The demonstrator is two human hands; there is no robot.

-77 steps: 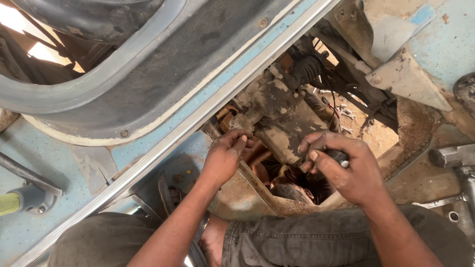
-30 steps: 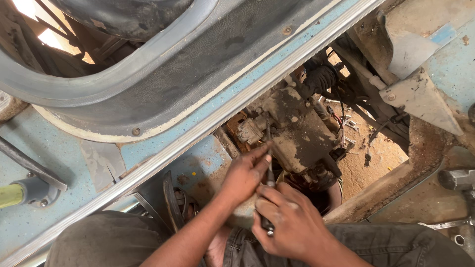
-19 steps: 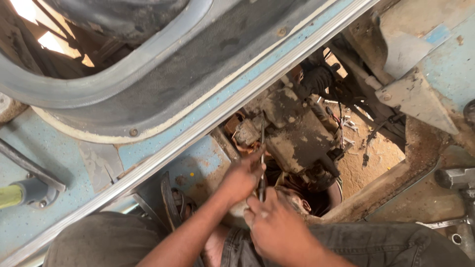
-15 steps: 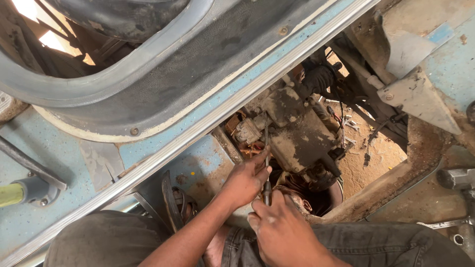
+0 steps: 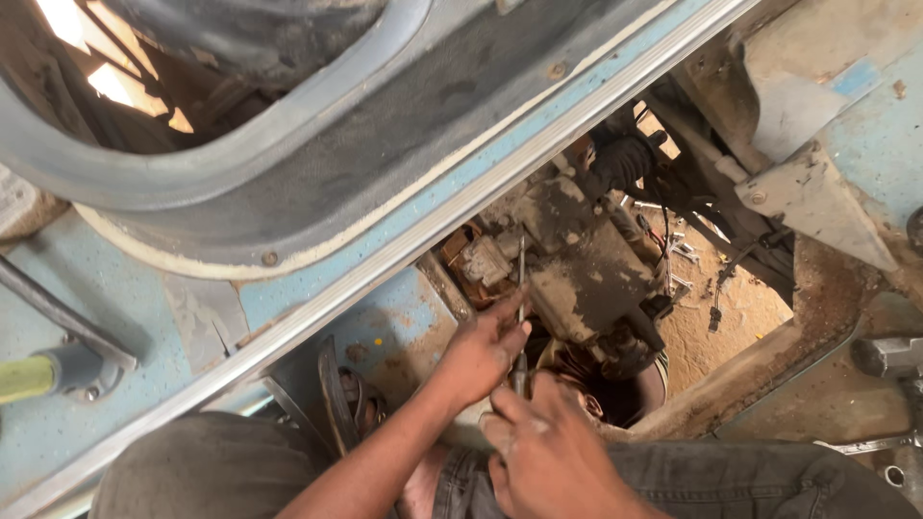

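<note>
A thin metal screwdriver (image 5: 520, 288) stands nearly upright with its tip at the dirty engine part (image 5: 577, 259) inside the opening in the vehicle floor. My left hand (image 5: 481, 351) pinches the lower shaft with its fingers. My right hand (image 5: 553, 457) is closed around the tool's lower end, just below the left hand. A small brown coil-like piece (image 5: 476, 259) sits to the left of the tool tip. The handle is hidden inside my right hand.
A pale blue metal sill (image 5: 404, 250) runs diagonally across the view. A grey rubber-edged panel (image 5: 288, 163) lies above it. A yellow-handled tool (image 5: 38, 370) rests at the left. Loose wires (image 5: 711, 259) hang over sandy ground on the right. My knees (image 5: 212, 471) are at the bottom.
Both hands came together from the sides of the engine part onto the screwdriver, which now stands more upright with its tip higher on the part.
</note>
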